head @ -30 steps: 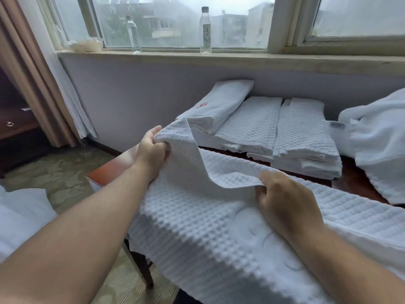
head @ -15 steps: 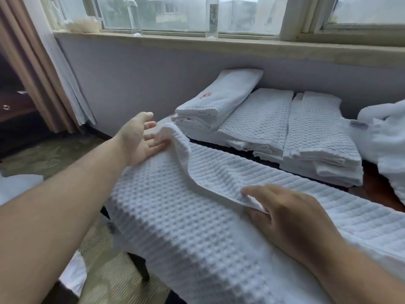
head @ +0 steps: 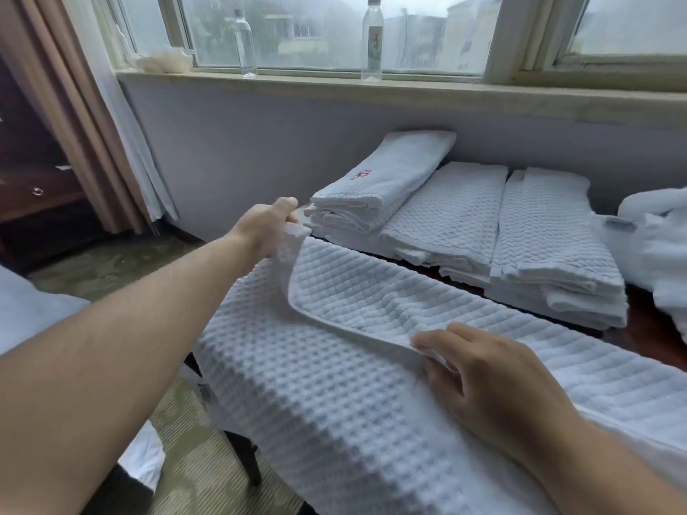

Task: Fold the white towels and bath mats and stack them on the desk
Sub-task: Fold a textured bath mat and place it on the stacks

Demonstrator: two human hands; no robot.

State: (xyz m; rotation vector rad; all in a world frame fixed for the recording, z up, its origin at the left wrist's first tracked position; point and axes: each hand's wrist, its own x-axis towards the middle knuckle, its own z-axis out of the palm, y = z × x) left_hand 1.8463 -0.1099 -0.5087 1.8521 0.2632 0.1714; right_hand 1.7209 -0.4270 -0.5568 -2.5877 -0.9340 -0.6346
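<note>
We begin at the left hand [head: 265, 226], reaching out toward 10 o'clock, where it pinches the far left corner of the waffle-weave bath mat [head: 334, 421] and lifts it a little off the surface. The right hand [head: 483, 384], down at 4 o'clock, has its fingertips closed on the hem of the same turned-over flap, so both hands grasp the one edge. The mat lies spread across the near side of the desk [head: 648, 330], its near part hanging over the front edge, with a flap turned back from the left.

Outward at 1 o'clock we find the finished work: a folded towel [head: 386, 176] with a red mark tops the left pile, and beside it two waffle-weave stacks [head: 546, 239] lie side by side against the wall. At 3 o'clock some loose white linen [head: 658, 247] sits unfolded. At 12 o'clock two water bottles [head: 373, 39] stand on the window sill [head: 409, 92].

We judge the task well advanced but not finished: several pieces are folded and stacked, this mat is at its first fold, and the loose linen has yet to be done.
</note>
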